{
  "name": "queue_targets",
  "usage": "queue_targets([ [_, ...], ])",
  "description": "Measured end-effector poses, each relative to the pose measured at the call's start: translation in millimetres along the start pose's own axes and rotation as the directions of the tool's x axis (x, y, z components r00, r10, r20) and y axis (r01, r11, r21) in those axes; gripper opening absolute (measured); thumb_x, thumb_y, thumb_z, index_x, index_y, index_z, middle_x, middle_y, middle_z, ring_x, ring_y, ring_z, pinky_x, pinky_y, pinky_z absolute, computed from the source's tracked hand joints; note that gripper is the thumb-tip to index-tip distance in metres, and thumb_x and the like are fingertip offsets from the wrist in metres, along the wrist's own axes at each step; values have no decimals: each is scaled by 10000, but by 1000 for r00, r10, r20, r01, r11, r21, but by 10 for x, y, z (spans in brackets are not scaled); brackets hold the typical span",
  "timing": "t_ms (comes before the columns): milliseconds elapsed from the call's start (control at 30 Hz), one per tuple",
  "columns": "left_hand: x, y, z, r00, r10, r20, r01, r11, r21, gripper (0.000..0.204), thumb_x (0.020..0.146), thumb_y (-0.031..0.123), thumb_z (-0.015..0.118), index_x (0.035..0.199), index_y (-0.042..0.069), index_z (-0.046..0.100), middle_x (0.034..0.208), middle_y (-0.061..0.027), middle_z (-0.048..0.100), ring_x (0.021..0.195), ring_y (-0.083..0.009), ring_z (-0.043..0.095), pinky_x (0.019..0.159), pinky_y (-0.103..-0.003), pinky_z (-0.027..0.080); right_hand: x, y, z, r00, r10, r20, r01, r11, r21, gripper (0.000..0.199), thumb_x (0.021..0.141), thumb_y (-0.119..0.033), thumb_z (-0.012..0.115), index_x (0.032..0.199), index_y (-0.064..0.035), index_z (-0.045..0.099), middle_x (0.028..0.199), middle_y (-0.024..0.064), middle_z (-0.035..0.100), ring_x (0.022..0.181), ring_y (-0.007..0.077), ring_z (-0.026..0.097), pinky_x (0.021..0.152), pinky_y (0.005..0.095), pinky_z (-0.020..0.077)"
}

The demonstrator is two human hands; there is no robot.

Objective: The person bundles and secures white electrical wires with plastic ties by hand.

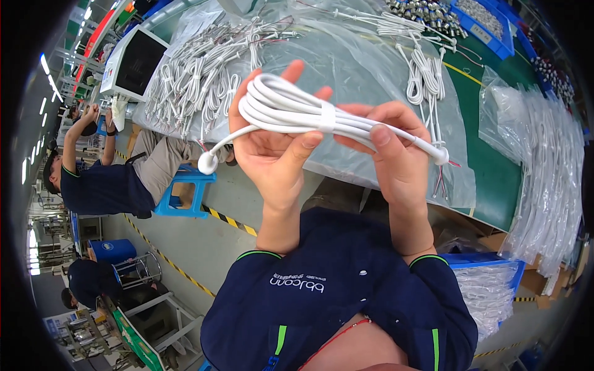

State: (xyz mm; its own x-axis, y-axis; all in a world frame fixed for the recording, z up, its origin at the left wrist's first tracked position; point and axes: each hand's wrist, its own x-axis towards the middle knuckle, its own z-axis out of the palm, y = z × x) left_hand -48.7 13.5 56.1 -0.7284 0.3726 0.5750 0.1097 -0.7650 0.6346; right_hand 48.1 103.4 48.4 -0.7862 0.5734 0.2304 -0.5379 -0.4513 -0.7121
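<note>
White coiled cable (291,110) is being held up in front of the person, above the bench edge, both hands on it. Left hand (272,148) is cupping the looped end from behind, thumb closing over the front just below the band, fingers sticking up behind the coil. Right hand (396,154) is pinching the straight run of the bundle, thumb on top, fingers wrapping underneath. A white band (326,116) is cinching the bundle between the two hands. One end is curling down left to a round white plug (207,163); the other end is poking out right of the right hand, finishing in a white collar (441,155) with thin bare wires (440,182) hanging off it.

Behind the hands, a clear plastic sheet (346,68) is covering the green bench (489,167). A pile of similar white cables (198,74) is lying on it upper left, more bundles (424,74) upper right. Bagged cables (544,161) are stacking up along the right side. Blue bins (495,28) of small metal parts are sitting at the far edge. A monitor (139,62) is standing at top left. Another person (105,179) is sitting on a blue stool (185,188) to the left, arms raised.
</note>
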Motion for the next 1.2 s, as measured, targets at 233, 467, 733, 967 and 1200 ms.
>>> queue_targets([
  [233,-31,77,16,999,-43,31,44,999,-28,752,693,-28,693,1313,-2,267,1220,-290,430,1091,-373,507,897,-488,461,14,-93,12,980,-188,61,194,972,-129,311,692,71,699,949,7,535,1046,192,595,918,186,603,815,293,497],
  [467,-68,12,18,993,-116,-33,114,992,-55,537,766,1,633,1227,9,357,1112,-172,515,1034,-337,550,886,-446,466,41,-63,9,975,-206,86,219,956,-196,343,673,96,702,960,11,535,1081,184,565,983,198,573,837,300,495],
  [733,18,-137,-211,919,-3,-395,1,1000,-5,288,938,293,433,1091,50,459,1005,-100,554,971,-276,563,880,-438,476,116,-7,-85,998,-68,-3,68,998,-11,271,931,-153,451,1110,44,503,1162,237,527,1093,296,525,950,393,416],
  [967,12,-190,-423,812,117,-572,-20,985,172,319,947,313,402,1115,42,398,932,-88,518,855,-241,579,768,-451,522,148,62,-64,991,-123,-47,115,982,-151,282,941,-137,417,1099,81,500,1131,244,546,1067,325,546,912,401,453],
  [1200,-10,-175,-460,825,99,-556,-17,988,151,312,948,324,396,1082,43,413,925,-79,507,843,-213,571,762,-443,524,155,117,-117,969,-218,-112,174,933,-315,341,955,-206,403,982,88,572,989,220,617,904,283,631,806,340,519],
])
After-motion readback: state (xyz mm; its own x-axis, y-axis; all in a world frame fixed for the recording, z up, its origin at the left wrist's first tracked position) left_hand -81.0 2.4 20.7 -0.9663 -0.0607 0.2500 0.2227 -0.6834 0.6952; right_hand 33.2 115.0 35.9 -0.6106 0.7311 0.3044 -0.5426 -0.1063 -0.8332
